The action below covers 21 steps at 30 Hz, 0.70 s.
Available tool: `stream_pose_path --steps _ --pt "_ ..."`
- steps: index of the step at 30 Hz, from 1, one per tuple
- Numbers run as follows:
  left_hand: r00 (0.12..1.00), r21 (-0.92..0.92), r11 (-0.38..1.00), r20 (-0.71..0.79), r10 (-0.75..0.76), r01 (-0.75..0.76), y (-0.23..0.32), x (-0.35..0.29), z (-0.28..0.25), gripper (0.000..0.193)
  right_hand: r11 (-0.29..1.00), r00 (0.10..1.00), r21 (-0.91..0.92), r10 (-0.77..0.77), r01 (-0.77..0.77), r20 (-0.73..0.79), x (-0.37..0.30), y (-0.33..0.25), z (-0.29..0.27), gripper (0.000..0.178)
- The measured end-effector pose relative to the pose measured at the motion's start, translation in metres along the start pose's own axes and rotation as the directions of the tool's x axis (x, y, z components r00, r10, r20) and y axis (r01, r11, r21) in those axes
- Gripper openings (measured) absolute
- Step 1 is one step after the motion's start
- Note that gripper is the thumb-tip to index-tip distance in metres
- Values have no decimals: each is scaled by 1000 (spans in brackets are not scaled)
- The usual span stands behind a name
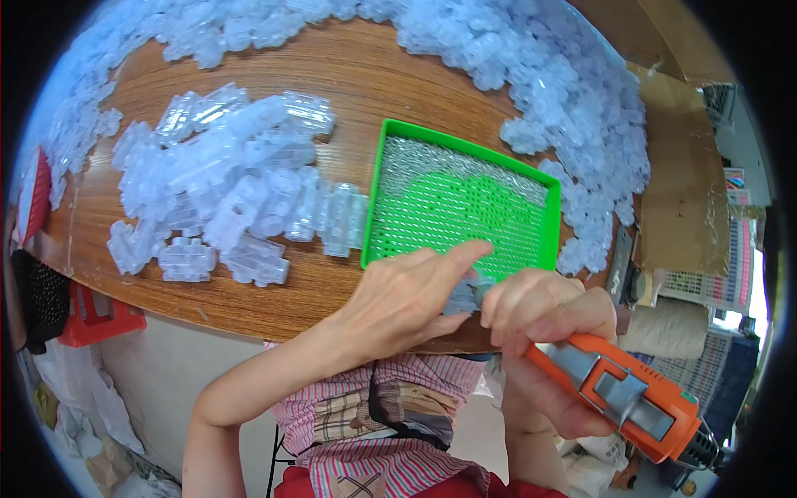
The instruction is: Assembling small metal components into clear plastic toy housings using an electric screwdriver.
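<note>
My right hand [556, 319] is wrapped round an orange and grey electric screwdriver [627, 394], its front end pointing toward my left hand. My left hand [415, 290] grips a clear plastic piece [462, 299] at the table's near edge, with thumb and fingers on either side of it. The screwdriver's tip meets or nearly meets this piece; my fingers hide the exact contact. Just beyond both hands lies a green perforated tray [553, 224], with many small silver screws standing in its holes and a loose heap of them along its far side.
A pile of clear plastic pieces [224, 183] lies left of the tray. Many more whitish clear parts [531, 83] ring the table's far and right edges. Cardboard [685, 166] borders the right side. A red stool [95, 315] stands below at left, near a red object [35, 195].
</note>
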State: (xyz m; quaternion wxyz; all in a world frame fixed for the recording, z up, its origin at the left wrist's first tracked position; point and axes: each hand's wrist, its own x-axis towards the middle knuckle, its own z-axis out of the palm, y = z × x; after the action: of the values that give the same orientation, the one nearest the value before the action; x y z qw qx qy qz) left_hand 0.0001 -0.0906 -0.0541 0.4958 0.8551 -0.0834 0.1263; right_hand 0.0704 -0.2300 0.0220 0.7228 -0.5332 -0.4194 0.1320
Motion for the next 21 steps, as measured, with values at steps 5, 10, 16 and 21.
stream_pose_path --steps 5,10,16,21 --pt "999 51 998 -21 24 -23 2 0 2 69 990 992 108 102 -94 -79 6 -7 5 81" --pt "988 84 991 -108 111 -102 11 -4 -7 73 952 972 302 107 -40 -210 31 -13 -12 90" --pt "837 460 852 -545 47 251 18 -26 -116 66 986 941 -89 102 -138 -323 45 2 -46 71" --pt "751 504 699 -656 -72 508 -37 -23 -195 57 954 951 -265 58 -143 -305 26 3 -80 90"
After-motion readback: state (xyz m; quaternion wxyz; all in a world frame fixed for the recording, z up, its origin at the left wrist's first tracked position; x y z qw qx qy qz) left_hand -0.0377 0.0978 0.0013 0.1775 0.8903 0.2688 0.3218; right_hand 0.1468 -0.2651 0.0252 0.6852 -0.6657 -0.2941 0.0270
